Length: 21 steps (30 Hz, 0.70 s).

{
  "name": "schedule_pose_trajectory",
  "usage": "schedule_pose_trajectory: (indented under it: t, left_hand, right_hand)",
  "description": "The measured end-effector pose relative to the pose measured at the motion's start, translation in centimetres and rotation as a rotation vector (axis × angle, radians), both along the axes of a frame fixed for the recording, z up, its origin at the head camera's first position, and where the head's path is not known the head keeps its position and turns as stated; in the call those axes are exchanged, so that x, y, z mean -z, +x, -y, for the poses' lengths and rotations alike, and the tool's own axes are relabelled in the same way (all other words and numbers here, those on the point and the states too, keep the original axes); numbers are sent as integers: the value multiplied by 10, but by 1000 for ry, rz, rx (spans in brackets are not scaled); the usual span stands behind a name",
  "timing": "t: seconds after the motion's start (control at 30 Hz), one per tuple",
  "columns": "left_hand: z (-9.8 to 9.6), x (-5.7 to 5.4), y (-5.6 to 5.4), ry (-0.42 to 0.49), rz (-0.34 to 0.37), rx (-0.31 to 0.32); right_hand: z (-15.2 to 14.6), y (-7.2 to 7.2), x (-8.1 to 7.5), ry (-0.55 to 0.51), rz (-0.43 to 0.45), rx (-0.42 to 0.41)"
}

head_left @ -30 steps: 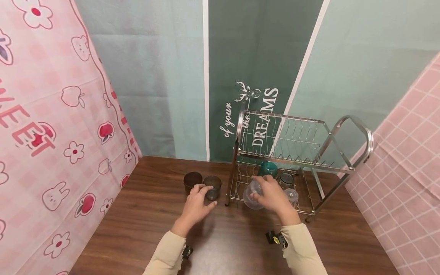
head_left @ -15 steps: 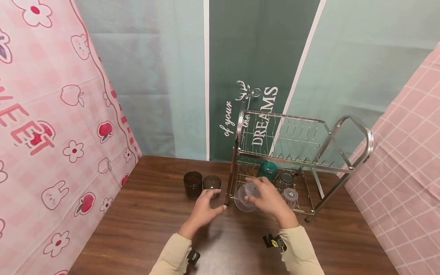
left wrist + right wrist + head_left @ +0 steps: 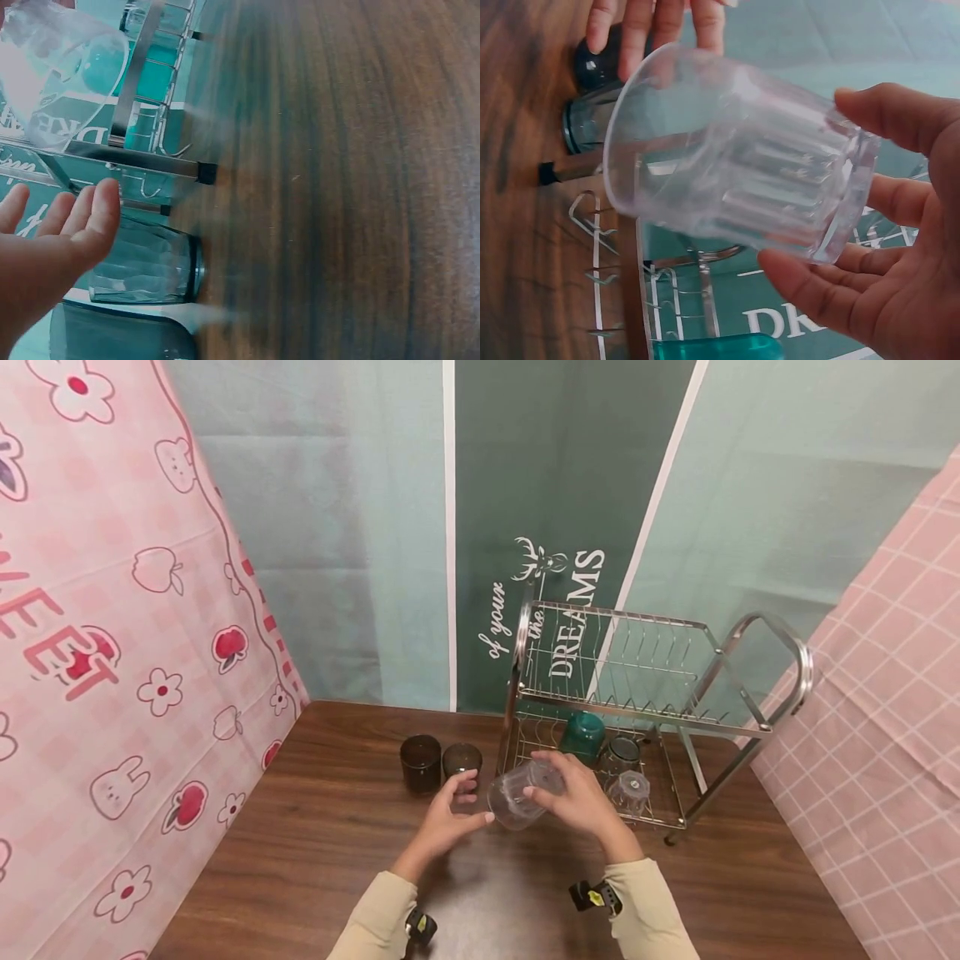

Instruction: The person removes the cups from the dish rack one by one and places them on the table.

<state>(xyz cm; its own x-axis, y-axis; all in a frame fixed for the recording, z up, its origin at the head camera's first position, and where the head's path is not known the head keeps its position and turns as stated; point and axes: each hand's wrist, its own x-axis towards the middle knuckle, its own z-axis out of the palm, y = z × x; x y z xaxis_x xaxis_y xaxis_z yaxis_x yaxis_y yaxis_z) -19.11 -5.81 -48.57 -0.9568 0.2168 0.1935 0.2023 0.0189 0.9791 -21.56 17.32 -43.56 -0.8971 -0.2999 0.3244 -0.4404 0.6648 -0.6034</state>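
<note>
My right hand [image 3: 577, 793] grips a clear plastic tumbler [image 3: 735, 157] by its base end, fingers and thumb on either side. The tumbler lies tilted, its wide mouth toward my left hand. With fingers spread and thumb out, my left hand [image 3: 446, 818] is beside that rim and holds nothing. Just beyond the left fingers stand a smoky grey glass [image 3: 462, 763] and a dark brown glass [image 3: 421, 763], side by side on the table. In the left wrist view the tumbler [image 3: 60, 75] shows past the left fingertips, in front of the rack.
A two-tier chrome dish rack [image 3: 637, 714] stands at the right. Its lower tier bears a teal glass [image 3: 583, 735], a dark-rimmed glass [image 3: 621, 754] and a clear faceted glass [image 3: 632, 791]. A pink curtain [image 3: 150, 660] hangs at the left, and a green one [image 3: 555, 460] behind.
My right hand has drawn the clear tumbler leftward out of the rack's lower tier and tipped its mouth toward my left hand. The left hand has moved right and nearer, away from the dark glasses.
</note>
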Motion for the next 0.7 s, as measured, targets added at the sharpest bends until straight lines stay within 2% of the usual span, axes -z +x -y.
schedule_pose_trajectory:
  t: [0.1,0.2,0.3,0.47,0.53,0.7]
  left_hand:
    - [-1,-3,3,35,30,20]
    - [-4,1,3,93,43,46]
    - [-10,10,0,166,52,62]
    - [-19,29,-5,255,46,40]
    - [-22,33,-6,281,33,32]
    - [-25,28,-5,334,1,28]
  right_hand:
    - [1,-1,5,-37,16,-9]
    - [2,-1,7,-84,39,-19]
    - [3,0,8,-136,68,-29]
    - [3,0,12,-219,141,-30]
    - [3,0,14,-254,174,-24]
    - [7,3,15,-355,233,-41]
